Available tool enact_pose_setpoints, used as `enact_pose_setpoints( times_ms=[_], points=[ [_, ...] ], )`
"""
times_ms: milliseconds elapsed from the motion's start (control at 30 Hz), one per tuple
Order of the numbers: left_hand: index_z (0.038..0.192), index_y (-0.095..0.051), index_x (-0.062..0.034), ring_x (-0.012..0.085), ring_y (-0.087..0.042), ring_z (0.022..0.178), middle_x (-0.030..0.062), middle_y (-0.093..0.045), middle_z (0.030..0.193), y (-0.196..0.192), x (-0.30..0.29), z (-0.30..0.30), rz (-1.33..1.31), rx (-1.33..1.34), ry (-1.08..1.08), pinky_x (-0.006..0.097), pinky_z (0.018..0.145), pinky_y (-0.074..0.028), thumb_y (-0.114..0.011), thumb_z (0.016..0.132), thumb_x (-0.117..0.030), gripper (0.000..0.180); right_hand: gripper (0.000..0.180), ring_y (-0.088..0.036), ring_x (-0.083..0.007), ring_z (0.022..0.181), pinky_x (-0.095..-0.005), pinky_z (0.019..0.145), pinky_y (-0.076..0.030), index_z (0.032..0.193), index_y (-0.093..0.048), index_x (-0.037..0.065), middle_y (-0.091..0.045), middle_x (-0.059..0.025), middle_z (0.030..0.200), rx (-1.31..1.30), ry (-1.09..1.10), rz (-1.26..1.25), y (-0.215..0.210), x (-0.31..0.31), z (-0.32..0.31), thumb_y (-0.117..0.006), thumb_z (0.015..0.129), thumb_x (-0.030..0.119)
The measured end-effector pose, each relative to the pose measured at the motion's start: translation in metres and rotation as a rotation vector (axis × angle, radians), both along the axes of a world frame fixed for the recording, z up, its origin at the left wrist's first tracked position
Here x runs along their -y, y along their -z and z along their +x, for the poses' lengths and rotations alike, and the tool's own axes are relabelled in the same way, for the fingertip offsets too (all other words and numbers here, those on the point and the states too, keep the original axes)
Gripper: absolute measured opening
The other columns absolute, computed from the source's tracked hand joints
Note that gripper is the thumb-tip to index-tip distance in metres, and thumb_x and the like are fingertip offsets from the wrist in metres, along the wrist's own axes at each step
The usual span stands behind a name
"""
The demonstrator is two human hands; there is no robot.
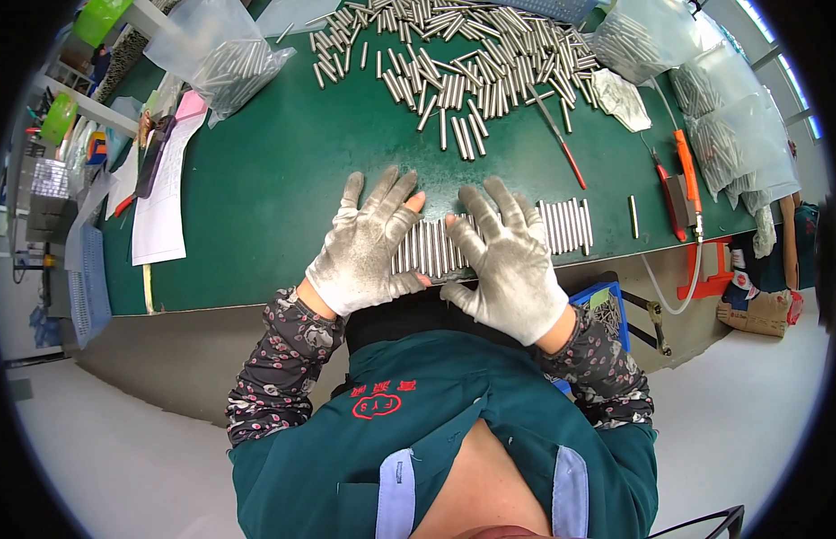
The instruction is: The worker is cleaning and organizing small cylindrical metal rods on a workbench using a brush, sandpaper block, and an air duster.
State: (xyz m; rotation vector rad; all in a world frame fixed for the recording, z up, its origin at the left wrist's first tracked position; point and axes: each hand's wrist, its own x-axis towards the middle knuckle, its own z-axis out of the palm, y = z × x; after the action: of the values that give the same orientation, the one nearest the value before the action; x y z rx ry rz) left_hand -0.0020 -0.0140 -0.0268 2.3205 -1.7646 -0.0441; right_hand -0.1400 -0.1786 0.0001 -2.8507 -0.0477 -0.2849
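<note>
Side by side along the front edge of the green table lies a row of short metal pins point(427, 249). My left hand point(364, 242), in a soiled white glove with bare fingertips, rests flat over the row's left end with its fingers spread. Over the middle of the same row lies my right hand point(510, 256), gloved alike, fingers stretched out and thumb apart. More of the row shows to the right of it. What lies under both palms is hidden. A single pin point(633, 216) stands apart to the right.
A big heap of loose pins point(490, 72) covers the table's far side. Bags of pins point(234, 72) stand at both far corners. A red-handled file point(562, 144), an orange air gun point(686, 171) and a white cloth point(621, 99) lie right; paper sheets point(162, 211) lie left.
</note>
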Motion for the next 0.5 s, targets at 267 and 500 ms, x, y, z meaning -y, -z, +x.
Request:
enact_pose_setpoints(
  times_ms=[267, 500],
  points=[
    [0.134, -0.033, -0.0037, 0.0356, -0.021, 0.134, 0.0183, -0.029, 0.140, 0.006, -0.012, 0.010, -0.050, -0.024, -0.046, 0.052, 0.108, -0.007, -0.048, 0.071, -0.070, 0.093, 0.054, -0.034, -0.0384, 0.124, -0.0517, 0.100, -0.028, 0.104, -0.059, 0.006, -0.045, -0.0175, 0.127, -0.007, -0.054, 0.011, 0.006, 0.009, 0.026, -0.069, 0.060, 0.036],
    [0.128, -0.042, -0.0018, 0.0347, -0.041, 0.118, 0.0170, -0.045, 0.126, -0.005, -0.009, 0.002, -0.296, -0.138, -0.122, 0.045, 0.101, -0.028, -0.059, 0.078, -0.050, 0.072, 0.043, -0.036, -0.0362, 0.123, -0.0502, 0.099, -0.030, 0.098, -0.059, 0.007, -0.048, -0.0143, 0.123, 0.160, -0.070, 0.117, 0.005, 0.011, 0.023, -0.067, 0.063, 0.030]
  ],
)
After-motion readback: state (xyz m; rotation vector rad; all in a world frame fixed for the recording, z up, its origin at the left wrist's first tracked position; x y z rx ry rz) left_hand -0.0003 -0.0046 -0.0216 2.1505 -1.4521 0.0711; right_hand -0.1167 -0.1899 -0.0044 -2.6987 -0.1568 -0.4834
